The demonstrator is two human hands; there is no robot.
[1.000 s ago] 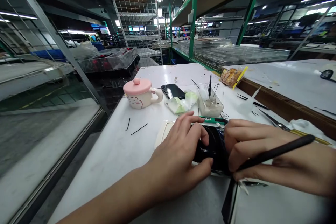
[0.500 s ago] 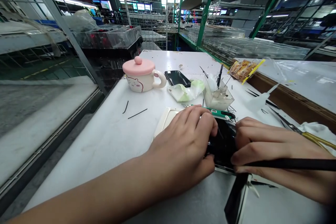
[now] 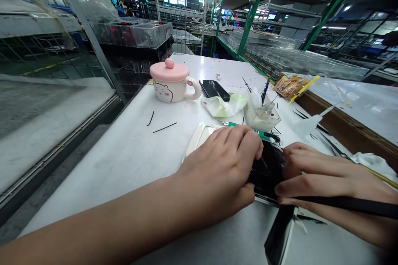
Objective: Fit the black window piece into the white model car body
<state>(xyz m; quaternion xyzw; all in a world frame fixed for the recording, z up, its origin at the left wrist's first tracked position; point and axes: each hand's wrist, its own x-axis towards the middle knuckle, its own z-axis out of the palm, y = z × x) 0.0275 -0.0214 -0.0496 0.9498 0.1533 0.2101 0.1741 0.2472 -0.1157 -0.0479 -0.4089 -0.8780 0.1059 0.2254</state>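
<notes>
A glossy black piece lies between my hands over a pale, round-cornered part; its kind is unclear. My left hand curls over its left side, fingers bent down and thumb tip near the lower edge. My right hand is closed at the right edge of that piece, with a long black strip pinched in it and running out to the right. The fingertips of both hands are partly hidden. Below the right hand, another black strip hangs along the edge of a pale piece.
Beyond my hands are a green-handled tool, a small clear container, a crumpled wrapper, a phone-like black slab and a pink-lidded mug. Scissors and a white nozzle bottle lie to the right.
The view has shifted slightly, so the mug and bench items sit a little further right and higher. Both hands keep nearly the same hold on the black piece and strip.
</notes>
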